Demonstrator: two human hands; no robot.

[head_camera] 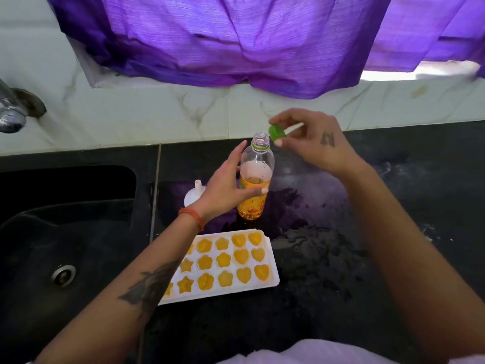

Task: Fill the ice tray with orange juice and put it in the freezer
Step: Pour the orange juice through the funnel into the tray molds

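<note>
A white ice tray (273, 269) lies on the dark counter, its star, flower and heart cells filled with orange juice. Behind it stands an uncapped clear bottle (256, 185), about half full of orange juice. My left hand (225, 185) is beside the bottle with straight fingers, its thumb touching the bottle's front. My right hand (312, 143) pinches the green bottle cap (275, 132) just above and right of the bottle's mouth. My left forearm covers the tray's left cells.
A white funnel (194, 193) stands upside down behind my left wrist. A black sink (65, 245) with a drain fills the left side, a metal tap (13, 111) above it. Purple curtain hangs over the marble ledge at the back.
</note>
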